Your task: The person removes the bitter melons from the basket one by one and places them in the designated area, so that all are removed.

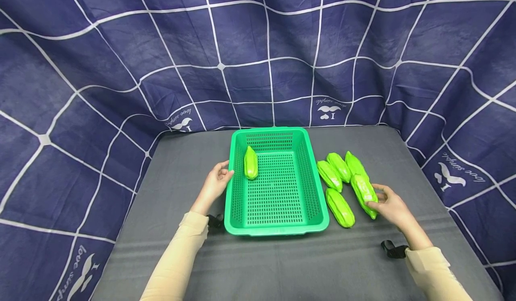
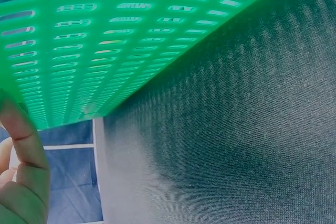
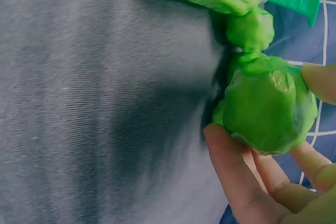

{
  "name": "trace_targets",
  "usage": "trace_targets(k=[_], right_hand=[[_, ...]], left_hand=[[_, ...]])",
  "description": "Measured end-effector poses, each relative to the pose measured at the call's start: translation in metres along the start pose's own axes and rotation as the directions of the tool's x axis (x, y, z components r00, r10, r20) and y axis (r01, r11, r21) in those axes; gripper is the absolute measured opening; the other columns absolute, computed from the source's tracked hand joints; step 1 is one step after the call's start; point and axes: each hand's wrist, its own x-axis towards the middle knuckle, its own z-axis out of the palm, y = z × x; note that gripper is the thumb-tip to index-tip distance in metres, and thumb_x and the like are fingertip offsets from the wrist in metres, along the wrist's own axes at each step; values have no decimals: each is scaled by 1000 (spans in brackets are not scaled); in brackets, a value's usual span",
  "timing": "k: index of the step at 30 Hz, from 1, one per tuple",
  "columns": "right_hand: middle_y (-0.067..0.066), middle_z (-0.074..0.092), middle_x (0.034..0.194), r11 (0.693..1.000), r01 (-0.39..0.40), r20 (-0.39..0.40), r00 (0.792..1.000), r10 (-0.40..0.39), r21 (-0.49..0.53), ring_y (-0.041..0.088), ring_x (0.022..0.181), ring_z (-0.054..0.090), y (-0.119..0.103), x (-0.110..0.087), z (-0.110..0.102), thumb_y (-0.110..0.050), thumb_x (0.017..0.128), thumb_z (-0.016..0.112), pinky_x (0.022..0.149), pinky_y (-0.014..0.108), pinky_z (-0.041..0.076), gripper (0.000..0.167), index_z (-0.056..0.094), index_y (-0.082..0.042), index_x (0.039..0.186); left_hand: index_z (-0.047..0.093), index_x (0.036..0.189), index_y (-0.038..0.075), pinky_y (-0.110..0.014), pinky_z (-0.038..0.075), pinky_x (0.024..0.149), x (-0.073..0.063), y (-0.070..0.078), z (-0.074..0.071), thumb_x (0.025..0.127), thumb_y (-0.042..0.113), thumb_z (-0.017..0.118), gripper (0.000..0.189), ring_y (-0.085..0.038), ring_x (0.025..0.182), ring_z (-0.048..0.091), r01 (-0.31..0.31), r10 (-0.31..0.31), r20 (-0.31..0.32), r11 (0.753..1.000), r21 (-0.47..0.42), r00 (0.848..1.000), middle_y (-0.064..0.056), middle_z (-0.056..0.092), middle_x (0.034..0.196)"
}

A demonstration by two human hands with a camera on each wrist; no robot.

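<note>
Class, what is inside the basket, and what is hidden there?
Inside the basket lies one green vegetable, near the wall by the left hand. The slotted floor shows around it; the patch beneath the vegetable is covered, so it cannot be seen.

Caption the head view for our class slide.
Left grip at a basket containing one green vegetable; right grip holding another.

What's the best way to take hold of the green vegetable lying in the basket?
Probably round its thicker near half, from above and the right. The green vegetable tapers to a point at its far end and lies lengthwise along the left side of the basket, with bare floor to its right to reach down into.
</note>
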Motion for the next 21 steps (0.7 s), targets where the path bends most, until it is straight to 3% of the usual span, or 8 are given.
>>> trace_targets(k=[6, 13, 21], right_hand=[[44, 47, 132, 1000, -1, 45, 999, 1, 2, 52, 113, 57, 5, -2, 4, -15, 92, 67, 78, 42, 54, 72, 28, 15, 145], [44, 47, 132, 1000, -15, 75, 997, 15, 0, 51, 111, 58, 10, -4, 8, -16, 92, 66, 78, 44, 54, 72, 28, 15, 145], [43, 47, 132, 999, -34, 107, 994, 32, 17, 37, 100, 66, 14, -1, 13, -14, 92, 67, 70, 32, 53, 72, 27, 16, 145]], left_hand=[[39, 149, 2, -44, 50, 87, -1, 1, 0, 103, 21, 55, 52, -34, 104, 64, -1, 1, -1, 1000, -3, 1000, -22, 63, 112], [39, 149, 4, -41, 50, 86, 1, 2, 1, 103, 22, 54, 52, -33, 104, 64, 11, -11, 8, 1000, -10, 1000, -21, 63, 113], [40, 148, 1, -37, 51, 82, 1, 1, 1, 103, 20, 55, 52, -32, 100, 65, 0, 0, -8, 1000, -4, 1000, -21, 64, 110]])
